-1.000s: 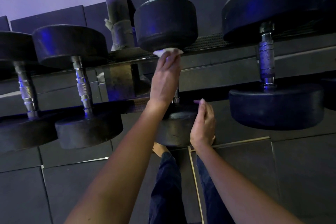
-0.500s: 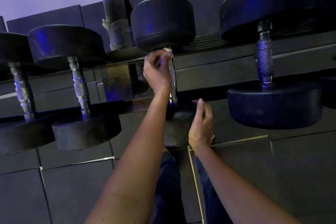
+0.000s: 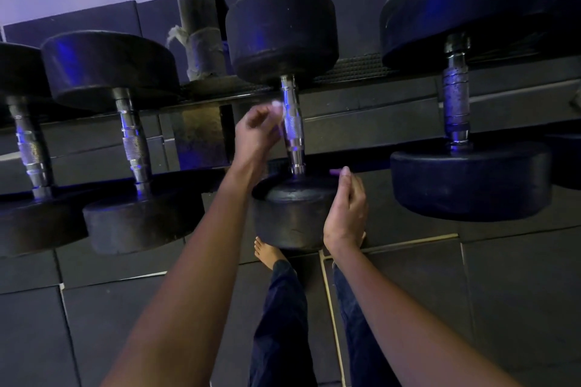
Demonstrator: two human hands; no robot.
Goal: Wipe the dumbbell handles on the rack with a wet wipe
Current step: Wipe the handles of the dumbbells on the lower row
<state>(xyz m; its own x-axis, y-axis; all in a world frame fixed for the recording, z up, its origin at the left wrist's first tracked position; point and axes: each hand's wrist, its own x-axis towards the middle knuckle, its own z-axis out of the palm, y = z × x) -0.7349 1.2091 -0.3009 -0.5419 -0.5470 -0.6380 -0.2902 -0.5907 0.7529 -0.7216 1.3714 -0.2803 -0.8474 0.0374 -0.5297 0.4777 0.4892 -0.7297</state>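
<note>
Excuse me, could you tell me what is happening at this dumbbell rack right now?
A person is wiping down weights on a rack. Their left hand pinches a white wet wipe just left of the chrome handle of the middle dumbbell, blurred with motion. Their right hand is beside that dumbbell's near head, fingers fairly straight.
</note>
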